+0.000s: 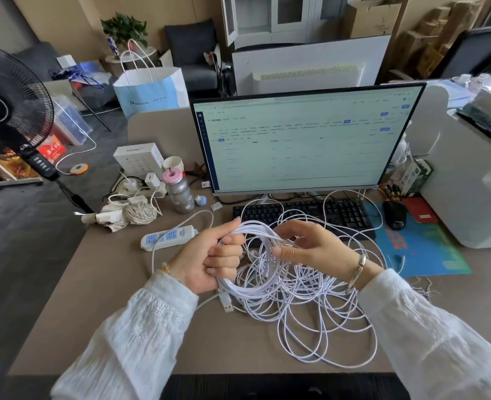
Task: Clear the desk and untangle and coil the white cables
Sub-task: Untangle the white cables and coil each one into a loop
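Head view, looking down at a brown desk (100, 298). Both forearms in white sleeves reach in from the bottom corners. Left hand (206, 256) palm turned inward, fingers curled around a bundled coil (248, 288) of the white cables (304, 319), thumb lying on top of the strands. Right hand (310, 245) raised beside it, wrist bent, fingers curled and pinching strands at the upper side of the same coil; bracelet on that wrist. Hands sit close together, the coil spanning between them, just above the desk.

Hard to read: which strands belong to which cable, how many cables there are, and where the ends run. Right palm is hidden behind the strands. Monitor (304, 140) text is too blurred to read. Elbows are cut off by the frame edge.

Cable position: the gripped coil hangs down from the left hand; the loose tangle spreads on the desk below and to the right of both hands, some loops reaching over the black keyboard (345, 212) toward the mouse (394, 215). A USB plug (227, 302) sticks out just under the left hand. White power strip (167, 236) lies left of the left hand, near but apart.
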A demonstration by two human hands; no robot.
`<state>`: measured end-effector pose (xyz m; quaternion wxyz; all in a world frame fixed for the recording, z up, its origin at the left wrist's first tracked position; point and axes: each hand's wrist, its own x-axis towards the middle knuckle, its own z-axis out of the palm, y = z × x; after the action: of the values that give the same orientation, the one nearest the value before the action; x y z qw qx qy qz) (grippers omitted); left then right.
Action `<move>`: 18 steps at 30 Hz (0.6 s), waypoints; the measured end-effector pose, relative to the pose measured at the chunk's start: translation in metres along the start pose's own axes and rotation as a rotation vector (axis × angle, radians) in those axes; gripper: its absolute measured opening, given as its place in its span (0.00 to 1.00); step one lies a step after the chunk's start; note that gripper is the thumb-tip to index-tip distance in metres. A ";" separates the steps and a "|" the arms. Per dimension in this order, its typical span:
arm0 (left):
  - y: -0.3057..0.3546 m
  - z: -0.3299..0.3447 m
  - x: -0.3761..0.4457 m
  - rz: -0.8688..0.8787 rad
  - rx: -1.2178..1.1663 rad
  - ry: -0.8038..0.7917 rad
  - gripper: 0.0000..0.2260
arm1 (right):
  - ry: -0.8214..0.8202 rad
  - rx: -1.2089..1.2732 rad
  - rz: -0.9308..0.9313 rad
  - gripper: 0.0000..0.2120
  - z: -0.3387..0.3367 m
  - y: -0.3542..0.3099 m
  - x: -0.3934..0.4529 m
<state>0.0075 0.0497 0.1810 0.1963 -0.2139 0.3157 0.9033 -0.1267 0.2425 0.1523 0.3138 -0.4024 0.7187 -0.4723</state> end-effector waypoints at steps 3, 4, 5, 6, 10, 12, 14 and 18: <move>0.001 -0.010 -0.001 0.033 -0.155 -0.123 0.18 | -0.080 0.096 0.001 0.31 -0.002 0.006 -0.007; 0.002 -0.012 -0.002 0.036 -0.183 -0.165 0.18 | -0.092 0.054 0.003 0.31 -0.003 0.009 -0.010; 0.003 -0.015 -0.003 0.032 -0.196 -0.199 0.17 | -0.096 -0.032 -0.006 0.28 -0.003 0.013 -0.011; 0.003 -0.016 -0.005 0.025 -0.197 -0.225 0.17 | -0.092 -0.145 -0.016 0.22 -0.003 0.018 -0.012; 0.017 -0.021 -0.017 0.027 -0.157 -0.304 0.17 | 0.031 -0.412 0.032 0.02 -0.009 0.043 -0.010; 0.027 -0.023 -0.026 0.046 -0.144 -0.361 0.19 | 0.066 -0.458 0.070 0.02 -0.011 0.055 -0.008; 0.037 -0.025 -0.038 0.085 -0.121 -0.408 0.21 | 0.072 -0.501 0.104 0.03 -0.011 0.066 -0.003; 0.058 -0.027 -0.067 0.169 -0.163 -0.504 0.21 | 0.123 -0.489 0.172 0.05 -0.012 0.085 0.002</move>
<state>0.0418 -0.0240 0.2243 0.1750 0.0296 0.2000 0.9636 -0.1617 0.2657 0.0769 0.2021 -0.3742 0.8607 -0.2797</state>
